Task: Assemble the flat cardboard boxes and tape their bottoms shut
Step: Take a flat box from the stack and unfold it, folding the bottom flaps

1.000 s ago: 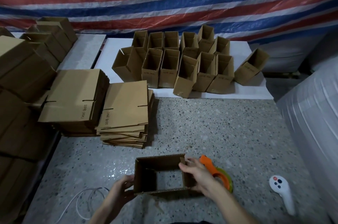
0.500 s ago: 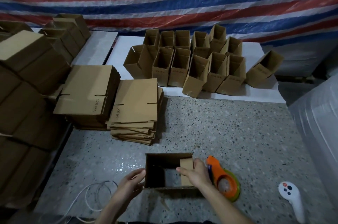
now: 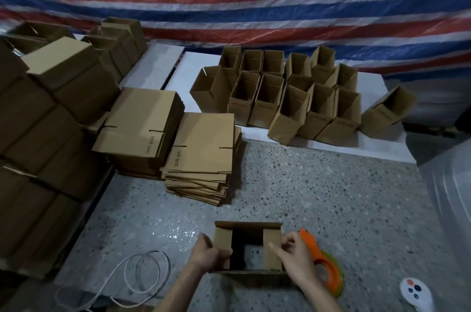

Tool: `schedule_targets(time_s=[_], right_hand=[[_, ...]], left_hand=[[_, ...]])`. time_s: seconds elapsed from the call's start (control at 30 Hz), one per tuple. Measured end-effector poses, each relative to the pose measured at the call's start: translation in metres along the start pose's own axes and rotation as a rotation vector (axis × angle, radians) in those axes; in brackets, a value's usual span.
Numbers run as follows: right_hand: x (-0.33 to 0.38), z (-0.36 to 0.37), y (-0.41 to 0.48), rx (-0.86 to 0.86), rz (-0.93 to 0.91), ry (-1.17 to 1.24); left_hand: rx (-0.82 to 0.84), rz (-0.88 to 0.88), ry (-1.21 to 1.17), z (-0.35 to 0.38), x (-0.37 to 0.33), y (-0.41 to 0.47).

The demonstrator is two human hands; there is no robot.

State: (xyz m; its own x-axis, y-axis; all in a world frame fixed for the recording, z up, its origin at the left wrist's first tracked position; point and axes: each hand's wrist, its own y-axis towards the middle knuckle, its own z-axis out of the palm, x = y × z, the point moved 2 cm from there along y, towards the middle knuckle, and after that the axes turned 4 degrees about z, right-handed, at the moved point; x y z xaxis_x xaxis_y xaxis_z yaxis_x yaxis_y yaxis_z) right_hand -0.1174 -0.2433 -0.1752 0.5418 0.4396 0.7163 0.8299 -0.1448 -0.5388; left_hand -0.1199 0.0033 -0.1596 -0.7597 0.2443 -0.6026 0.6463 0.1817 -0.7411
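Left hand (image 3: 207, 253), fingers curled, presses the left end flap of an open-topped cardboard box (image 3: 248, 225) inward; its thumb lies over the flap's edge. Right hand (image 3: 293, 254), fingers bent and loosely closed, pinches the right end flap and folds it inward likewise. The two short flaps lie roughly level across the box mouth, with a dark square gap between them through which the speckled stone tabletop (image 3: 318, 197) shows. The box stands on that tabletop at the near edge, directly before the person. Just beside the right hand, touching or nearly touching the box's right wall, lies an orange tape dispenser (image 3: 321, 258) with a greenish roll. A white handheld controller (image 3: 415, 295) lies further right, near the corner. A looped white cable (image 3: 142, 273) lies to the left. Beyond the box, two stacks of flat cardboard blanks (image 3: 201, 148) sit side by side. On a white board behind them stands a cluster of assembled boxes (image 3: 293, 97), mouths open. Bundled cartons (image 3: 51, 97) fill the left edge; a striped tarpaulin (image 3: 254, 1) hangs behind.
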Motion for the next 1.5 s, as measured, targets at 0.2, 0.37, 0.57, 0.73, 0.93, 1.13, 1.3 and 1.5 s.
schedule_targets(time_s=[0.2,0.37,0.57,0.73,0.93,1.13,1.3,1.5], right_hand=[[-0.007,-0.01,-0.038,0.177,-0.216,-0.01],[-0.02,-0.009,-0.045,0.241,-0.265,-0.012],[-0.017,-0.009,-0.036,0.141,-0.312,-0.068],[-0.015,-0.006,-0.041,0.101,-0.315,-0.141],[-0.007,-0.003,-0.043,0.112,-0.238,-0.191],[-0.011,-0.004,-0.045,0.094,-0.343,-0.207],[-0.011,-0.008,-0.046,0.109,-0.407,-0.222],[-0.008,-0.001,-0.042,0.014,-0.338,-0.147]], left_hand=[[-0.022,-0.068,-0.226,0.002,0.017,-0.002],[0.016,-0.126,-0.323,0.001,0.02,0.0],[0.047,-0.111,-0.388,0.002,0.02,-0.003],[0.06,-0.121,-0.378,0.001,0.021,0.001],[0.047,-0.042,-0.36,0.001,0.017,0.0],[0.039,0.317,-0.365,-0.018,0.037,-0.022],[0.146,0.508,-0.016,-0.03,0.055,-0.025],[-0.061,0.5,-0.039,-0.011,0.043,-0.025]])
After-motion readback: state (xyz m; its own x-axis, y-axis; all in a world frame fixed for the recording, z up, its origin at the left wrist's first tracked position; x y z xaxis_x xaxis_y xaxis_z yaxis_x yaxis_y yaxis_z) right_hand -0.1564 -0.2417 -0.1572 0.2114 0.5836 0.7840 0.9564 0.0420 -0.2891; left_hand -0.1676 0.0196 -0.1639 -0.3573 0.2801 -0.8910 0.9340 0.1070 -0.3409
